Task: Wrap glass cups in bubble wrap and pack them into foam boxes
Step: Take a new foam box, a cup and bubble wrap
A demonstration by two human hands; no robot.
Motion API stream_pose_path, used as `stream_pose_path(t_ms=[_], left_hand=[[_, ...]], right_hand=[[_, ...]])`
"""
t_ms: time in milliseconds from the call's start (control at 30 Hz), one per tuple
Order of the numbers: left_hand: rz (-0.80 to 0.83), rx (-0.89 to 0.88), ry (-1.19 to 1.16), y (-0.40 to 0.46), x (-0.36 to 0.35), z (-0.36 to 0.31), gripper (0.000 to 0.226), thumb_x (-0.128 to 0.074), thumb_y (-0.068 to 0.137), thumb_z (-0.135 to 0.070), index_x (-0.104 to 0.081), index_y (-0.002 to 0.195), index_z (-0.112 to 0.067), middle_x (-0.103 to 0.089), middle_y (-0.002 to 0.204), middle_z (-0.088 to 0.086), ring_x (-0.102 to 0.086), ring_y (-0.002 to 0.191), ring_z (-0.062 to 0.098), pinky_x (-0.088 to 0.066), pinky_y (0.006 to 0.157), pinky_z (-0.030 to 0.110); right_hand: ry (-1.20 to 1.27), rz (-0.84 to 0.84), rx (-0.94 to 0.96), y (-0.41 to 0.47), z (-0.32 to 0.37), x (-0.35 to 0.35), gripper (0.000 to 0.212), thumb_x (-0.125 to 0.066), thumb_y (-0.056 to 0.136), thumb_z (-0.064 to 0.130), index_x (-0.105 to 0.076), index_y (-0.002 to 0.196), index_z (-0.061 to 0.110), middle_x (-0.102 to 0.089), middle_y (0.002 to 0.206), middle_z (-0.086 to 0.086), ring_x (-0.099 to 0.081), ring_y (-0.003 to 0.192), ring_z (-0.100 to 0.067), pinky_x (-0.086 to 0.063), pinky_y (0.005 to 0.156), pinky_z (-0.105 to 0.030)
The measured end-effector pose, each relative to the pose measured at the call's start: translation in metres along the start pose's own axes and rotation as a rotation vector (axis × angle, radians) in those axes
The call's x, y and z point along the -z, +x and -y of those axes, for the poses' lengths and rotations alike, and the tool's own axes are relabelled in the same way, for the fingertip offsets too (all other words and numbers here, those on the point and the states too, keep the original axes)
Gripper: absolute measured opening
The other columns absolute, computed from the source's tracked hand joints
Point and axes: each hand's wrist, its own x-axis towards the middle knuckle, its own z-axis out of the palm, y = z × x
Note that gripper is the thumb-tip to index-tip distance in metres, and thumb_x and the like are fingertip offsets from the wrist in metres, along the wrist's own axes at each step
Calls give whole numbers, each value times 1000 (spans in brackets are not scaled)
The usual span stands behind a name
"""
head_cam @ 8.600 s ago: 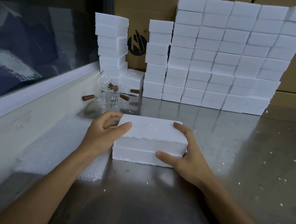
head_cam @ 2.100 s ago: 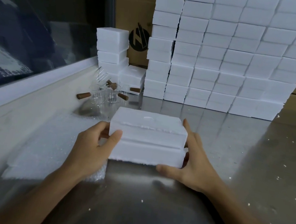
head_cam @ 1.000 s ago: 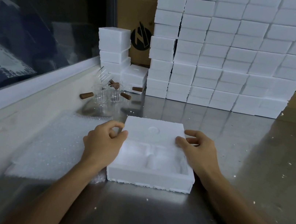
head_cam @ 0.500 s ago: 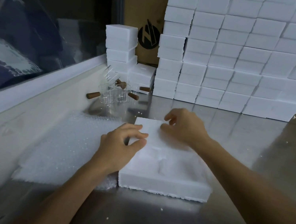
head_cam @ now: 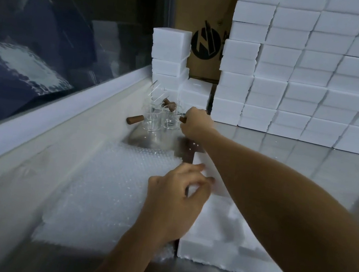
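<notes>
An opened white foam box [head_cam: 223,238] lies on the steel table, its moulded hollows showing; my right forearm crosses over it. A sheet of bubble wrap [head_cam: 109,193] lies flat to its left. Several glass cups with brown wooden handles [head_cam: 153,120] stand further back by the sill. My right hand [head_cam: 195,124] reaches across to them and grips the wooden handle of the rightmost glass cup [head_cam: 171,118]. My left hand [head_cam: 175,202] hovers with loosely curled fingers at the box's left edge, holding nothing.
A tall wall of stacked white foam boxes [head_cam: 312,69] fills the back right, with a shorter stack [head_cam: 170,57] behind the cups. Cardboard cartons [head_cam: 202,22] stand behind them. A window and pale sill [head_cam: 42,124] run along the left. Steel table [head_cam: 309,162] lies to the right.
The closed foam box was opened and its lid set down. My right hand left the box and reached forward-left to a cup's handle. My left hand stayed at the box's left edge.
</notes>
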Motion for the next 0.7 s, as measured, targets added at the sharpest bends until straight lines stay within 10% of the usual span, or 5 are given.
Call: stream_pose_path(t_ms=[500, 700], left_hand=[[27, 17, -61, -1, 4, -4, 39, -52, 83, -51, -78, 95, -26, -61, 128, -21, -56, 115, -3, -39, 108, 42], [-230, -185, -8, -7, 12, -13, 28, -57, 90, -41, -75, 90, -18, -69, 92, -12, -63, 87, 5, -52, 85, 41]], right_hand=[[276, -253, 56, -120, -36, 82, 19, -57, 96, 20, -75, 101, 13, -74, 98, -6, -65, 90, -26, -54, 81, -37], [497, -330, 107, -212, -56, 118, 15, -58, 97, 20, -66, 88, 29, -62, 71, 21, -56, 66, 12, -36, 57, -2]])
